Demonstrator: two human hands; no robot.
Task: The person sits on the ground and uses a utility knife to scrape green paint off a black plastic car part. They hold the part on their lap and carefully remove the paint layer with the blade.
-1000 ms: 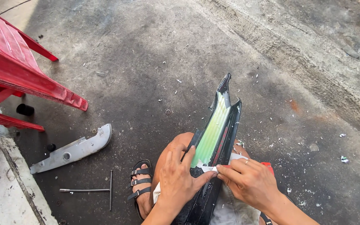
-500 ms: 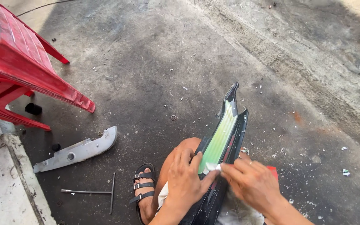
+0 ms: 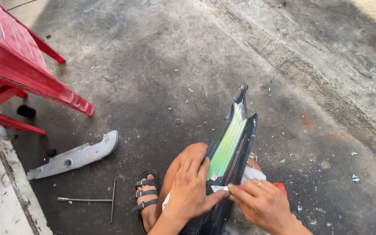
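A long black panel with a green sticker leans on the person's knee, near centre. The left hand lies flat, fingers spread, pressing it. The right hand pinches a small blade against the sticker's near edge.

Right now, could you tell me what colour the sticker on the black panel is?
Green fading to yellow, seen in the head view: sticker on the black panel.

The left hand lies flat with fingers spread, while the right hand is curled, fingertips pinched.
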